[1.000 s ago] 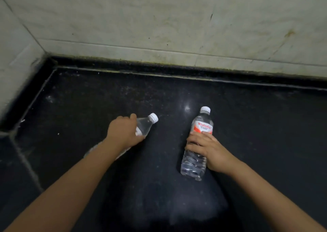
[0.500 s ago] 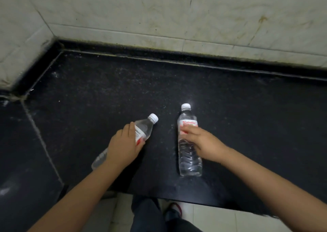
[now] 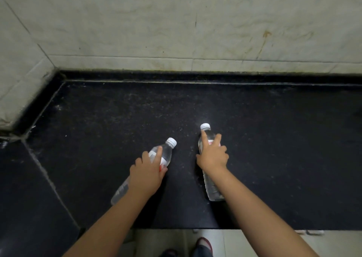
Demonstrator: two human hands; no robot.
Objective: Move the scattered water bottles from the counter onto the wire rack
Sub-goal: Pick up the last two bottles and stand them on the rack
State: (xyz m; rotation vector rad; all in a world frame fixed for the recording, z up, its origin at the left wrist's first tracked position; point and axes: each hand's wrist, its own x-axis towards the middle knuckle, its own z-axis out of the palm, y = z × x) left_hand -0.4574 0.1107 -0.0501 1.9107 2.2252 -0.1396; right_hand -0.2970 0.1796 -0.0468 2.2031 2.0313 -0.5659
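Two clear water bottles with white caps and red-and-white labels lie on the black counter (image 3: 274,139). The left bottle (image 3: 168,149) points its cap up and to the right; my left hand (image 3: 147,170) wraps over its middle. The right bottle (image 3: 212,190) lies nearly straight away from me, and my right hand (image 3: 212,155) closes around its upper part, fingers over the label. Both bottles still rest on the counter. No wire rack is in view.
The counter meets a pale marble wall (image 3: 195,21) at the back and a side wall (image 3: 17,70) on the left. Its front edge (image 3: 254,229) runs below my arms, with pale floor tiles and my feet beneath.
My view has pulled back and up, showing more wall and floor. My right hand has slid up the right bottle toward its neck. The left hand keeps its grip on the left bottle.
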